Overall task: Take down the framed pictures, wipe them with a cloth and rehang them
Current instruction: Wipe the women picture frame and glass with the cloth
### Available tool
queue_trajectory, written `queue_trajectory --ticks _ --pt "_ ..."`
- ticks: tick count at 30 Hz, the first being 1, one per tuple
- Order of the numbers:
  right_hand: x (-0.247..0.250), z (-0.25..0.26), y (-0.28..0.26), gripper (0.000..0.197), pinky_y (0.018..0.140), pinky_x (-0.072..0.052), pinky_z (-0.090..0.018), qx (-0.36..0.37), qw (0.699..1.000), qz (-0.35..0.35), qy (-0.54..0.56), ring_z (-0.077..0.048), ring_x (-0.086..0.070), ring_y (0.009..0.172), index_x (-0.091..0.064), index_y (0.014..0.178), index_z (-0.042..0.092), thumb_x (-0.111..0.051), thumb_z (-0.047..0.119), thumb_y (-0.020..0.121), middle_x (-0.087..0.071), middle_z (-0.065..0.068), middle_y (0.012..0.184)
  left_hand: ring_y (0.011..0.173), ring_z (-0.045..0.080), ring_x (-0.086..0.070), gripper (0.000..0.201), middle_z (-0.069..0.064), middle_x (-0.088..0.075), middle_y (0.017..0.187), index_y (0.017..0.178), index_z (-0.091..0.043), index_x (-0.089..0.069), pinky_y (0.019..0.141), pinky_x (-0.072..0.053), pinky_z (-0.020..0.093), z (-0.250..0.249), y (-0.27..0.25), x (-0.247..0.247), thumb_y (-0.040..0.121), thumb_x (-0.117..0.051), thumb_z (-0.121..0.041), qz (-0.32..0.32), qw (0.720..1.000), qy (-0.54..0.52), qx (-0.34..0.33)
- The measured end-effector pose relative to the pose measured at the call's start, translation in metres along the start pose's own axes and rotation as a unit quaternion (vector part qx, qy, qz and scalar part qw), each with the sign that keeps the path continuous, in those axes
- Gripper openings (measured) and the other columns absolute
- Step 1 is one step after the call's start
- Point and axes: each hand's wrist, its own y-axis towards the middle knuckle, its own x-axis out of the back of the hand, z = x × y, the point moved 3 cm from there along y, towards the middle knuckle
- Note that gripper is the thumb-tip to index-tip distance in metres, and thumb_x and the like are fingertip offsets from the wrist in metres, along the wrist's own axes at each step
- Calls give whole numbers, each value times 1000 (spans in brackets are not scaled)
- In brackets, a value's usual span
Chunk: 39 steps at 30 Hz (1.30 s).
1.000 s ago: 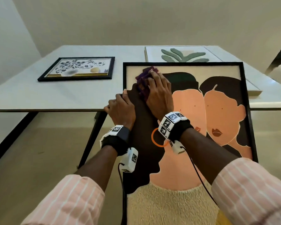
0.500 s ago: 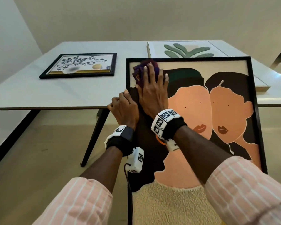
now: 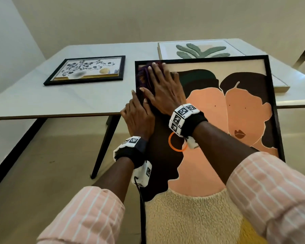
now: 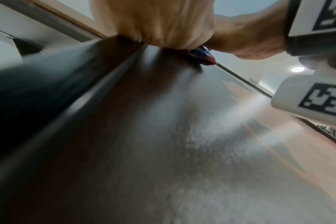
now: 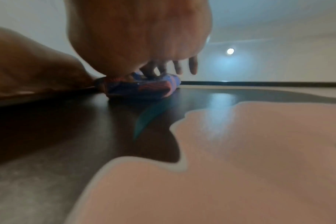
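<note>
Floral picture (image 3: 85, 69) flat on table (image 3: 42, 97), well left of both hands. Left hand (image 3: 139, 118) grips left edge of the large portrait frame (image 3: 275, 106), fingers (image 3: 126, 111) curled over it. Right hand (image 3: 163, 87) just beyond left hand's fingers, spread flat, pressing purple cloth (image 3: 143, 76) onto the glass at frame's top-left corner. Plant picture (image 3: 201, 51) on table beyond the frame's top edge.
</note>
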Motion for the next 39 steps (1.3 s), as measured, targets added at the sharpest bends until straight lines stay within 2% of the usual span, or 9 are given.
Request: queue_trajectory --ticks 3,7,11,16,20,25,29,33,39 --pt "0 3 -7 72 117 -15 -55 -134 990 -15 48 -38 -13 147 -27 150 2 -30 51 97 -23 -18 157 109 30 -55 63 16 -60 123 146 -1 -35 92 -36 45 -3 0 -1 100 -27 -42 3 1000 30 2" --pt "-6 0 -14 69 117 -18 -55 41 996 14 77 -37 -8 148 -26 150 2 -39 42 96 -20 -19 158 114 31 -53 55 15 -58 127 144 -4 -39 95 -34 45 -1 1 -1 101 -33 -38 -1 1000 14 7" --pt "-4 -40 -16 71 120 -9 -53 -120 988 -8 100 -36 -2 149 -20 153 3 -38 43 97 -14 -15 160 122 29 -50 60 13 -55 133 141 -6 -40 101 -30 46 -9 6 0 99 -39 -50 11 999 12 41" --pt "-8 -45 -27 63 118 -19 -54 100 991 22 87 -31 -6 150 -26 152 9 -39 39 99 -19 -13 160 131 29 -42 76 12 -47 143 143 -7 -36 105 -29 46 -35 19 -8 92 -43 -64 4 985 -60 164" --pt "-5 -66 -22 64 119 -11 -55 -113 984 -20 136 -33 -2 150 -26 152 10 -44 32 96 -16 -12 161 127 28 -46 99 11 -49 138 143 -9 -35 101 -36 43 -31 10 -12 75 -53 -80 -10 988 -42 145" --pt "-5 -81 -27 60 119 -14 -54 33 993 -28 106 -32 -10 149 -33 150 10 -41 31 95 -24 -11 159 127 28 -47 113 9 -50 138 142 -10 -36 102 -37 42 -30 7 -11 63 -56 -88 -28 989 -44 141" --pt "-7 -102 -33 60 118 -13 -55 -136 981 -77 112 -35 -11 148 -33 149 7 -41 26 92 -25 -13 158 124 27 -50 120 8 -53 135 141 -11 -38 100 -39 41 -31 5 -12 55 -54 -93 -46 989 -34 140" --pt "-11 -108 -44 60 119 -14 -54 -7 995 -37 88 -32 -8 150 -29 151 10 -36 39 99 -21 -11 160 125 27 -50 119 8 -53 136 142 -11 -38 101 -39 42 -33 4 -11 57 -54 -92 -48 989 -31 139" --pt "-8 -118 -39 61 119 -4 -53 -140 984 -36 102 -33 -1 150 -22 153 9 -36 38 100 -14 -10 162 126 26 -50 117 8 -52 138 144 -12 -36 102 -39 42 -34 1 -11 60 -50 -92 -54 989 -28 134"
